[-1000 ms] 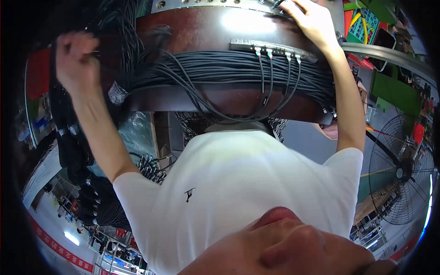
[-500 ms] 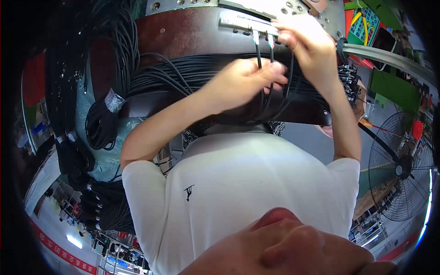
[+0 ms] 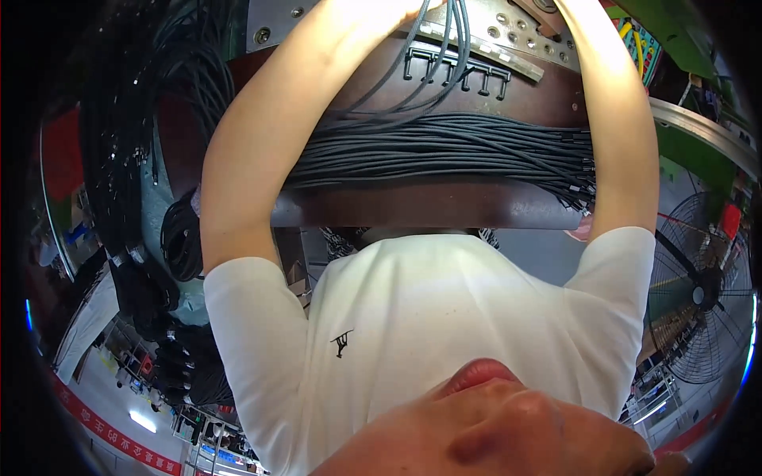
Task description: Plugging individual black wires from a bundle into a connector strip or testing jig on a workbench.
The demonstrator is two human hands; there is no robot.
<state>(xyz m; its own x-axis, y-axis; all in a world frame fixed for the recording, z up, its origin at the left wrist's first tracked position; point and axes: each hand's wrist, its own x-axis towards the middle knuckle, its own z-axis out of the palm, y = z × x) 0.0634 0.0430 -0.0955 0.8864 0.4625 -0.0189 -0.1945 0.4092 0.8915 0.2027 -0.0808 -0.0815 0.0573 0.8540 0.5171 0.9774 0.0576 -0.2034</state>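
My left hand (image 3: 409,6) is at the top edge, mostly cut off, its fingers hidden. Beside it, several black cables (image 3: 456,36) run up out of the picture and loop down to the table. The right forearm (image 3: 591,63) stretches to the top edge, and the hand is beyond it. Between the arms, a metal bar (image 3: 508,59) lies slanted at the metal plate's near side. Just in front of it rests a black plastic strip (image 3: 456,71) with several short T-ended stubs.
A thick bundle of black cables (image 3: 429,147) lies across the dark table (image 3: 397,206), with connector ends at its right. More cables (image 3: 182,79) hang at the left. A perforated metal plate (image 3: 516,32) is at the back. A fan (image 3: 698,293) stands at the right.
Both hands have moved away from me, from the metal bar and cables to the top edge, the right one out of view. The black stubbed strip and more of the cable bundle now show.
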